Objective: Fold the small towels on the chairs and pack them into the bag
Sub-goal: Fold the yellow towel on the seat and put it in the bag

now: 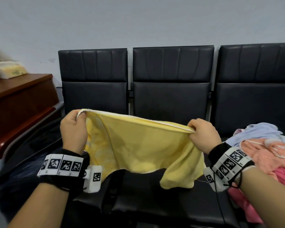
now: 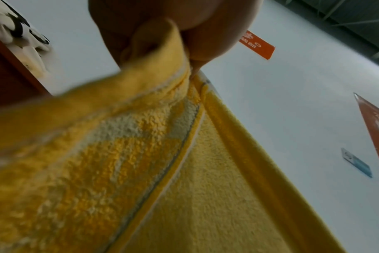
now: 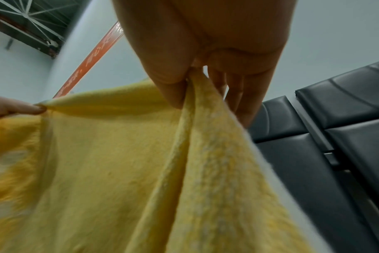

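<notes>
A yellow towel [image 1: 138, 145] hangs spread in the air above the middle black chair seat [image 1: 155, 203]. My left hand [image 1: 76, 124] pinches its upper left corner and my right hand [image 1: 199, 130] pinches its upper right corner, so the top edge is stretched between them. The left wrist view shows the yellow towel [image 2: 162, 171] running down from the thumb and fingers [image 2: 206, 42]. In the right wrist view the yellow towel [image 3: 141, 171] is bunched between thumb and fingers [image 3: 169, 82]. A dark bag [image 1: 28, 155] lies on the left chair, partly hidden by my left arm.
A heap of blue, orange and pink towels [image 1: 266, 148] lies on the right chair. Three black chair backs [image 1: 171, 76] stand against the grey wall. A brown wooden cabinet [image 1: 20, 99] with boxes on top stands at the left.
</notes>
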`<state>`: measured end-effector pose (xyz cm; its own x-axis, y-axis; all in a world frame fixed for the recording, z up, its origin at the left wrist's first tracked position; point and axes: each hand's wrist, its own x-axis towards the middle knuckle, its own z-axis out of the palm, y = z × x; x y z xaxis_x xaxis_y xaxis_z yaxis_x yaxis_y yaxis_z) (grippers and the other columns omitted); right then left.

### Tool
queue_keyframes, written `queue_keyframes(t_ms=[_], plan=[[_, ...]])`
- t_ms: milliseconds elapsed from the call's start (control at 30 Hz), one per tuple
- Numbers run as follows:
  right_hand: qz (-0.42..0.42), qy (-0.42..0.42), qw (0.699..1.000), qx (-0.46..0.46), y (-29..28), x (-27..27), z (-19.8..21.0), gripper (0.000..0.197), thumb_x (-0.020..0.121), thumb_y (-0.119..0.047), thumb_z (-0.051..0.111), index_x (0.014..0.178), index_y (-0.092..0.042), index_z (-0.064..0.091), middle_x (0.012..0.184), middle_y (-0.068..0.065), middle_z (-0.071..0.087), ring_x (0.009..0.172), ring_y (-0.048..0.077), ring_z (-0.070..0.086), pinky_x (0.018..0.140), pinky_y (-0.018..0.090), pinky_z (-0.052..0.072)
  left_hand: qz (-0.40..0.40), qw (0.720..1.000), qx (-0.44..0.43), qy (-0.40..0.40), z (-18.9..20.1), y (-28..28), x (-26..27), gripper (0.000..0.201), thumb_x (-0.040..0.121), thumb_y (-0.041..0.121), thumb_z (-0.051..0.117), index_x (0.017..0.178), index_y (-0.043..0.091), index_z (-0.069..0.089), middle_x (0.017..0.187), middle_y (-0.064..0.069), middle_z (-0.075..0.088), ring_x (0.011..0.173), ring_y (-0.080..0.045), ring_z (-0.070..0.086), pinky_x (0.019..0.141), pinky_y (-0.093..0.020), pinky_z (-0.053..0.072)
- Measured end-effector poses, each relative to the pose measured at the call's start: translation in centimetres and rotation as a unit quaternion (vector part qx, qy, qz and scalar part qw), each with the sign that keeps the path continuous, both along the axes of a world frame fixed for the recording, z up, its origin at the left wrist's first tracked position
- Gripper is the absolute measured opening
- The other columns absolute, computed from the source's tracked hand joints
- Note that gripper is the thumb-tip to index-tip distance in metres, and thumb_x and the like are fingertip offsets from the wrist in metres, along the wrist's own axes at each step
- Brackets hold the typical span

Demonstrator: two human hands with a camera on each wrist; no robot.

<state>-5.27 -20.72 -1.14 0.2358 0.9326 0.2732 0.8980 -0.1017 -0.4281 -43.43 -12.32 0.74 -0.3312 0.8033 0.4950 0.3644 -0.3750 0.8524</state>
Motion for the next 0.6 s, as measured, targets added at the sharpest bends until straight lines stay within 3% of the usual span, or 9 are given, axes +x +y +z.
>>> queue_keyframes(t_ms=[200,333,400,500,533,600], plan=[[0.039,0.157,0.987,0.002,0.3,0.8,-0.4,0.008,0.08,-0.017,0.071,0.079,-0.021,0.064,0.076,-0.001,0.067,0.077,0.018,0.064,0.065,0.033,0.05,-0.018,0.991,-0.112,0.067,-2.5,1.2,0.1,0.027,0.096,0.016,0.046,0.099,0.01,0.073,0.097,-0.01,0.072,0.098,-0.03,0.064,0.089,-0.045,0.052],[0.12,0.229,0.966,-0.03,-0.1,0.5,-0.3,0.013,0.077,-0.014,0.079,0.083,-0.016,0.068,0.079,0.006,0.072,0.07,0.01,0.066,0.065,0.026,0.054,-0.08,0.978,-0.185,0.048,-4.0,1.0,1.8,0.024,0.096,0.01,0.046,0.11,0.015,0.065,0.106,-0.01,0.068,0.098,-0.026,0.063,0.079,-0.035,0.048],[0.131,0.239,0.961,-0.037,-0.2,0.2,-0.3,0.01,0.077,-0.012,0.078,0.08,-0.017,0.07,0.077,0.003,0.072,0.068,0.007,0.066,0.06,0.02,0.053,-0.125,0.972,-0.19,0.062,-4.3,0.5,3.5,0.024,0.095,0.003,0.046,0.106,0.019,0.06,0.097,-0.01,0.066,0.084,-0.023,0.062,0.073,-0.033,0.047],[0.143,0.271,0.951,-0.034,-0.3,-0.7,-0.5,0.007,0.077,-0.012,0.076,0.074,-0.015,0.071,0.071,-0.004,0.07,0.066,0.002,0.065,0.058,0.018,0.05,-0.219,0.959,-0.172,0.06,-4.0,-1.1,6.6,0.031,0.091,-0.008,0.045,0.088,0.015,0.065,0.069,0.0,0.067,0.058,-0.01,0.059,0.053,-0.021,0.045],[0.148,0.275,0.949,-0.033,-0.3,-1.0,-0.5,0.006,0.077,-0.012,0.076,0.073,-0.014,0.072,0.071,-0.003,0.071,0.066,0.003,0.065,0.06,0.02,0.052,-0.252,0.951,-0.169,0.058,-3.8,-1.8,7.7,0.035,0.089,-0.011,0.045,0.081,0.015,0.068,0.066,0.001,0.069,0.056,-0.005,0.06,0.051,-0.017,0.045],[0.159,0.265,0.951,-0.03,-0.2,-1.7,-0.5,0.007,0.077,-0.016,0.076,0.07,-0.016,0.073,0.071,0.001,0.072,0.067,0.006,0.065,0.064,0.027,0.054,-0.312,0.931,-0.176,0.071,-3.1,-3.0,10.1,0.04,0.088,-0.008,0.048,0.075,0.02,0.074,0.077,0.003,0.076,0.067,-0.005,0.068,0.059,-0.014,0.05]])
